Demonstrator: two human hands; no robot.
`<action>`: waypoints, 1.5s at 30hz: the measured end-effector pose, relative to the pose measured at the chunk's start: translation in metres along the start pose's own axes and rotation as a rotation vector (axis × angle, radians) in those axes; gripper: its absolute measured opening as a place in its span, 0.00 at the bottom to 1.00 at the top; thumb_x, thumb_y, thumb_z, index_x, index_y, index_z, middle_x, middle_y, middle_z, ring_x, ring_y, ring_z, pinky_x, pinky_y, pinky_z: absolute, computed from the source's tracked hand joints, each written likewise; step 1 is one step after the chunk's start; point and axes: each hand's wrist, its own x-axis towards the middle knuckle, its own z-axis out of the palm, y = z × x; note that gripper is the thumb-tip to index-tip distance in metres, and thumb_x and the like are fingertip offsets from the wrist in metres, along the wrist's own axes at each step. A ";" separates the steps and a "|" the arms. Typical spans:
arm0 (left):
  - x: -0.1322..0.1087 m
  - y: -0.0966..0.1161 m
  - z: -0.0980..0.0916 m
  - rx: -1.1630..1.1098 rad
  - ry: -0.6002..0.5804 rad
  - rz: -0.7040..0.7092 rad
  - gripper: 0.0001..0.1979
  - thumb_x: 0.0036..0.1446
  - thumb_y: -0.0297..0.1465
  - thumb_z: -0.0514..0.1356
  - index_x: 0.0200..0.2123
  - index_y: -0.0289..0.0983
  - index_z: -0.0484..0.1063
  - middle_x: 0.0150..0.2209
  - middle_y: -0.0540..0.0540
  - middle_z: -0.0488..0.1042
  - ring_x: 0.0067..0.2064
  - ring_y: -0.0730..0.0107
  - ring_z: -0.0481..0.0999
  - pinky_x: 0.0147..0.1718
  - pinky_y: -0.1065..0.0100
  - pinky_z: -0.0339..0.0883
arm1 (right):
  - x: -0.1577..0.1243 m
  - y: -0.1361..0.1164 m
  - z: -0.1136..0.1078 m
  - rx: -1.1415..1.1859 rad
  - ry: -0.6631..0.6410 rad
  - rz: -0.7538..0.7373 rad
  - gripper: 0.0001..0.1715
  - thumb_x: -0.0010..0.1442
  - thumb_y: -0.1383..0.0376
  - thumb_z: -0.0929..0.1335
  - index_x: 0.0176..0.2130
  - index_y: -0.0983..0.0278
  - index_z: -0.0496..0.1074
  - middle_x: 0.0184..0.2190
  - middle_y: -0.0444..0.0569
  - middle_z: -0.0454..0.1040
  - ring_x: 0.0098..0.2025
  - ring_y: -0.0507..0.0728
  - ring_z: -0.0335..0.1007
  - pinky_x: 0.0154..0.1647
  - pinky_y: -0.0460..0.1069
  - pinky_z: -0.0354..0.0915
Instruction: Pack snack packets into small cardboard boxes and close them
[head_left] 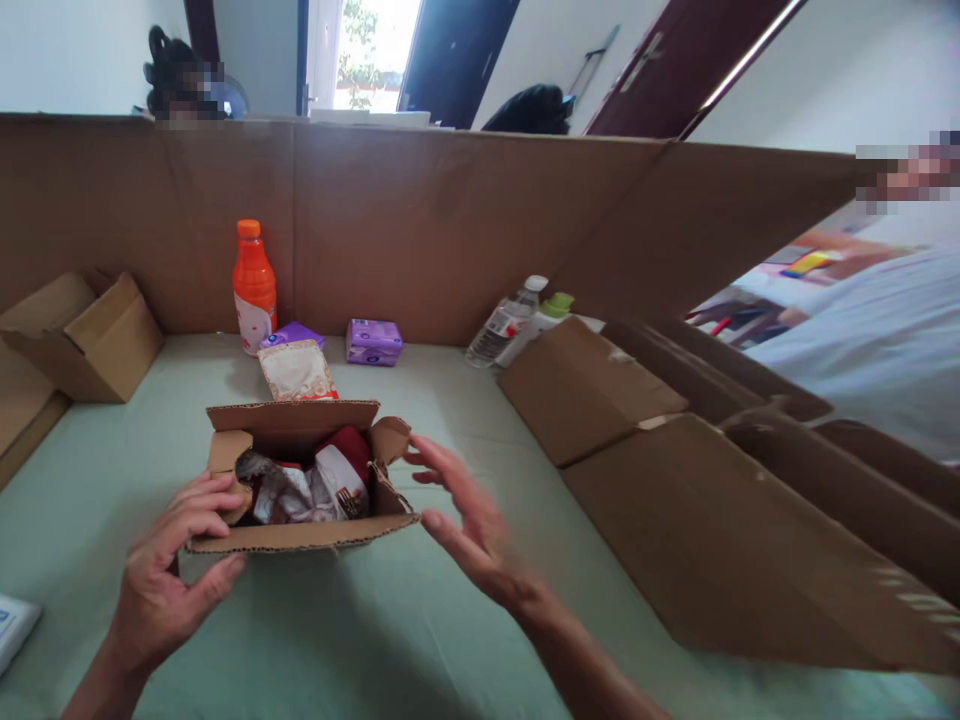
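Note:
A small open cardboard box (292,537) sits on the pale green surface in front of me, its flaps folded outward. Inside lie crumpled items, among them a white and grey wrapper (300,495) and something dark red (349,447); I cannot make out exactly what they are. My left hand (169,560) grips the box's left end, fingers over the flap and thumb below the front edge. At the right end, my right hand (469,510) is open, its fingers apart close to the flap; whether they touch is unclear. Just behind the box is a white and orange patterned packet (298,372).
Behind stand an orange bottle (255,285), purple tissue packs (373,343) and a clear water bottle (501,328) leaning beside a green-capped bottle (553,308). Cardboard boxes flank both left (112,340) and right (675,510). A tall cardboard wall (450,230) closes the back. People are beyond it.

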 end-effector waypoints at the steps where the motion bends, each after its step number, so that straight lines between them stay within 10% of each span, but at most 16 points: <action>1: 0.000 0.002 -0.002 -0.017 -0.029 -0.002 0.08 0.61 0.24 0.62 0.40 0.42 0.68 0.50 0.44 0.80 0.60 0.58 0.74 0.65 0.45 0.62 | 0.001 0.002 0.007 0.048 0.010 0.016 0.33 0.72 0.49 0.61 0.70 0.53 0.57 0.65 0.58 0.64 0.58 0.64 0.71 0.52 0.59 0.74; 8: 0.003 0.006 -0.014 -0.028 -0.180 -0.009 0.07 0.61 0.26 0.63 0.40 0.44 0.71 0.59 0.43 0.75 0.67 0.56 0.67 0.65 0.46 0.63 | 0.010 0.011 0.028 0.252 0.078 0.079 0.35 0.69 0.48 0.66 0.69 0.53 0.58 0.56 0.55 0.74 0.48 0.60 0.76 0.41 0.54 0.76; 15: 0.001 0.001 0.008 -0.083 0.061 -0.044 0.09 0.62 0.24 0.62 0.42 0.43 0.73 0.47 0.48 0.81 0.53 0.62 0.80 0.65 0.46 0.63 | 0.043 0.005 0.012 0.036 -0.185 -0.060 0.25 0.70 0.45 0.63 0.52 0.57 0.78 0.49 0.54 0.78 0.51 0.62 0.73 0.53 0.58 0.70; 20: 0.006 0.003 0.019 0.048 0.214 -0.371 0.07 0.62 0.36 0.64 0.42 0.42 0.74 0.39 0.47 0.83 0.47 0.60 0.82 0.53 0.55 0.73 | 0.050 0.008 0.002 0.126 -0.429 -0.022 0.32 0.74 0.47 0.54 0.49 0.56 0.80 0.49 0.52 0.78 0.50 0.60 0.72 0.52 0.57 0.69; 28: 0.016 0.005 0.024 0.237 0.278 -0.460 0.17 0.59 0.44 0.63 0.46 0.40 0.75 0.42 0.46 0.83 0.43 0.61 0.82 0.44 0.61 0.74 | 0.021 0.021 0.008 0.278 -0.254 -0.038 0.29 0.74 0.49 0.56 0.44 0.59 0.80 0.48 0.54 0.78 0.50 0.62 0.72 0.52 0.59 0.67; 39: 0.014 0.005 0.015 0.256 0.198 -0.419 0.14 0.59 0.42 0.63 0.44 0.42 0.76 0.40 0.49 0.83 0.36 0.65 0.82 0.34 0.67 0.75 | 0.012 -0.001 0.025 -0.217 -0.033 -0.180 0.22 0.69 0.48 0.64 0.50 0.59 0.75 0.45 0.55 0.74 0.46 0.64 0.71 0.46 0.60 0.68; 45: 0.027 0.012 0.017 0.256 0.164 -0.420 0.11 0.59 0.38 0.62 0.43 0.42 0.77 0.40 0.49 0.82 0.40 0.62 0.82 0.42 0.63 0.77 | 0.040 0.008 0.022 -0.098 0.092 -0.102 0.49 0.62 0.37 0.65 0.71 0.56 0.53 0.66 0.61 0.60 0.60 0.71 0.66 0.58 0.67 0.64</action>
